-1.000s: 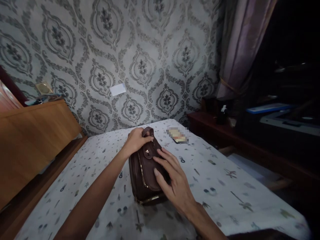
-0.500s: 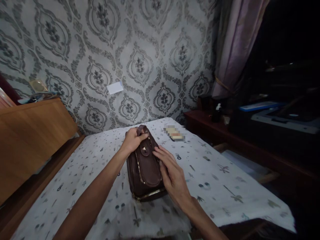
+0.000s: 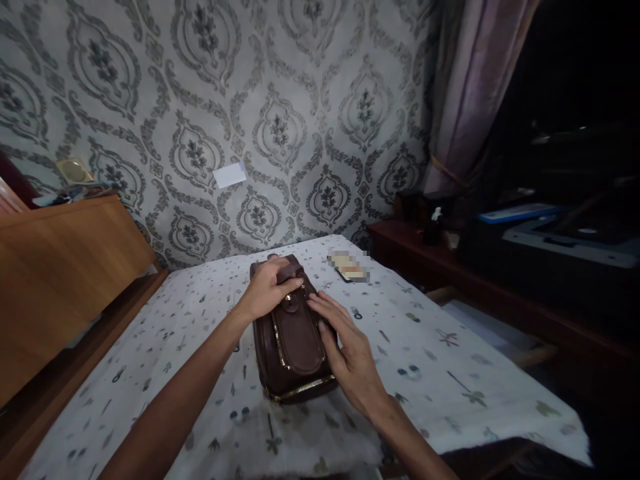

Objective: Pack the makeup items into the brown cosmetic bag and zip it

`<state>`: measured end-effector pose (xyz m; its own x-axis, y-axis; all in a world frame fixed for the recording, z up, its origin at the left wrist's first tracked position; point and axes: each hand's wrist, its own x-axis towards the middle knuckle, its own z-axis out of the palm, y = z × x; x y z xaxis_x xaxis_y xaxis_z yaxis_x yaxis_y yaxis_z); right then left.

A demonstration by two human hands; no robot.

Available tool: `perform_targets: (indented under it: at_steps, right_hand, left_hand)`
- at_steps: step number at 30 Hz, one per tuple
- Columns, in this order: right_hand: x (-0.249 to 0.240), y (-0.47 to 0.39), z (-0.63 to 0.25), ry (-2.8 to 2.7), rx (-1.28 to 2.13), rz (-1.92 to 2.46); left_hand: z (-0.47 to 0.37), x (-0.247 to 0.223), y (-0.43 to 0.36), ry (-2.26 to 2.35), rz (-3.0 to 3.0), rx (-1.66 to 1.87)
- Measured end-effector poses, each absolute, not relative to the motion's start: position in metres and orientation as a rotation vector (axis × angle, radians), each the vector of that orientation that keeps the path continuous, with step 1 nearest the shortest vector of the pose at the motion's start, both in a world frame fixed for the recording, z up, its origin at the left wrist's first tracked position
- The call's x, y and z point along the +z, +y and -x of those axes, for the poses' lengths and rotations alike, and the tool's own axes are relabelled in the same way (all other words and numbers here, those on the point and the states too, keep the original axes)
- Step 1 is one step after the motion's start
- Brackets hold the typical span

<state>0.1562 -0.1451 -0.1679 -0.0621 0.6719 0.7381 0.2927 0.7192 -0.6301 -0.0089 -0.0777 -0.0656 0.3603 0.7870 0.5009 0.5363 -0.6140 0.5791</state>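
Observation:
A dark brown leather bag (image 3: 300, 340) with gold zips and a small gold clasp lies on a white patterned cloth (image 3: 430, 373). At the bag's far end, my left hand (image 3: 265, 290) is closed on the short strap, its thumb pointing right near the clasp. My right hand (image 3: 350, 350) rests against the bag's right side with fingers stretched out and slightly spread.
Beyond the bag to the right lies a flat, blurred-out item (image 3: 349, 267). A wooden panel (image 3: 75, 267) stands at the left. A dark red desk (image 3: 480, 293) with a small bottle (image 3: 435, 223) is at the right. Patterned wallpaper rises behind.
My left hand has shifted slightly toward me and to the right, bending the strap down over the clasp area. My right hand has barely moved.

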Motion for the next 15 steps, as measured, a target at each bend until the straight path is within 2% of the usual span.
perform_targets:
  at_steps: [9,15]
  right_hand:
    - [-0.175,-0.156,-0.166,-1.623,0.545,0.819]
    - [-0.185,-0.168,-0.163,-1.678,0.507,0.865]
  left_hand:
    - [0.011,-0.069,-0.075,1.256,-2.242,1.101]
    - [0.018,-0.073,-0.097,1.309,-2.403,1.115]
